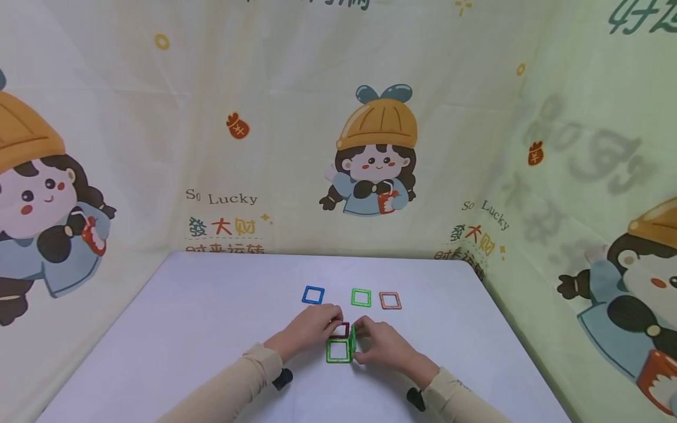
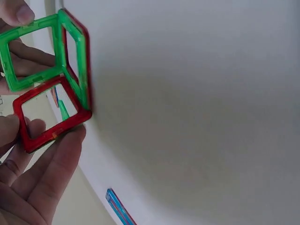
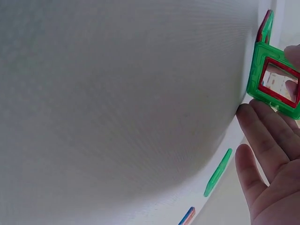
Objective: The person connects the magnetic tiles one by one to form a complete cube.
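Note:
My left hand [image 1: 312, 326] pinches a red square magnetic tile [image 2: 56, 131] between thumb and fingers, standing it up at the far side of a flat green magnetic tile [image 1: 338, 361]. At the right side of that base, my right hand [image 1: 387, 345] grips an upright green magnetic tile [image 1: 353, 341] by its edges. In the left wrist view the two upright tiles meet at a corner above the base. Through the upright green tile [image 3: 255, 70], the right wrist view shows the red frame. My left fingers partly hide the red tile in the head view.
Beyond my hands, a blue tile [image 1: 313, 302], another green tile [image 1: 361, 305] and an orange tile [image 1: 390, 308] lie apart in a row on the white table [image 1: 222, 317]. A printed cloth [image 1: 296, 176] hangs behind the table's far edge.

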Demonstrator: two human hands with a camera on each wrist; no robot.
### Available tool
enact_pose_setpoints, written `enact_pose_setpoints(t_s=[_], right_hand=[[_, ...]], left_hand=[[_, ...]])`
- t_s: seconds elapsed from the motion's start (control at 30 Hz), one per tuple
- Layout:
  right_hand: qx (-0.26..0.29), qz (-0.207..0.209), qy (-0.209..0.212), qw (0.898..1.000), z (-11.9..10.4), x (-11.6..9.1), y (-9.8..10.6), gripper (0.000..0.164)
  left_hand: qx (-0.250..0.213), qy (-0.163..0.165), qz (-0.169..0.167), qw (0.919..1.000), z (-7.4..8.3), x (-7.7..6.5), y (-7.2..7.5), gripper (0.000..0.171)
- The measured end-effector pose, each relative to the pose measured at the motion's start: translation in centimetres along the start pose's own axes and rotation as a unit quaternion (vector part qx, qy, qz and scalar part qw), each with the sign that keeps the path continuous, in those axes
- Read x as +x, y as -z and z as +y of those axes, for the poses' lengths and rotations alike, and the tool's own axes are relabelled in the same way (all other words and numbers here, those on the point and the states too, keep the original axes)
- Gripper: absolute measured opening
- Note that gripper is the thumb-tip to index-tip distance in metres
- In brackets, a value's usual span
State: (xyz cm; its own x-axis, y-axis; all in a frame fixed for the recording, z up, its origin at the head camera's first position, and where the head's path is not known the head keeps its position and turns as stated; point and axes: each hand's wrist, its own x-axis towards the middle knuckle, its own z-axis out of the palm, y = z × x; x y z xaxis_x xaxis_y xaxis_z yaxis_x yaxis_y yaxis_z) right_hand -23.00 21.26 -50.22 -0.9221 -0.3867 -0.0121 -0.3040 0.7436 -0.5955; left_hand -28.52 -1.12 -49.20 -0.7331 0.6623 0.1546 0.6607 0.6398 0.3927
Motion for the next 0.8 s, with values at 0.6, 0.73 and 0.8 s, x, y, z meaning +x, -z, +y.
enact_pose_setpoints(t_s=[0.6, 0.73, 0.8], right_hand=[[0.007, -0.031, -0.004, 0.999, 0.0, 0.1, 0.5, 0.053], [0.035, -0.044, 0.014, 0.998, 0.9, 0.5, 1.0, 0.045], [0.052, -0.041, 0.024, 0.998, 1.4, 0.7, 1.2, 0.039]], left_hand=[[-0.022, 0.014, -0.020, 0.9995, 0.6, -0.3, -0.2, 0.005], [-0.024, 0.013, -0.018, 0.9995, 0.6, -0.3, -0.3, 0.005], [-0.024, 0.011, -0.015, 0.9995, 0.6, -0.3, -0.5, 0.006]])
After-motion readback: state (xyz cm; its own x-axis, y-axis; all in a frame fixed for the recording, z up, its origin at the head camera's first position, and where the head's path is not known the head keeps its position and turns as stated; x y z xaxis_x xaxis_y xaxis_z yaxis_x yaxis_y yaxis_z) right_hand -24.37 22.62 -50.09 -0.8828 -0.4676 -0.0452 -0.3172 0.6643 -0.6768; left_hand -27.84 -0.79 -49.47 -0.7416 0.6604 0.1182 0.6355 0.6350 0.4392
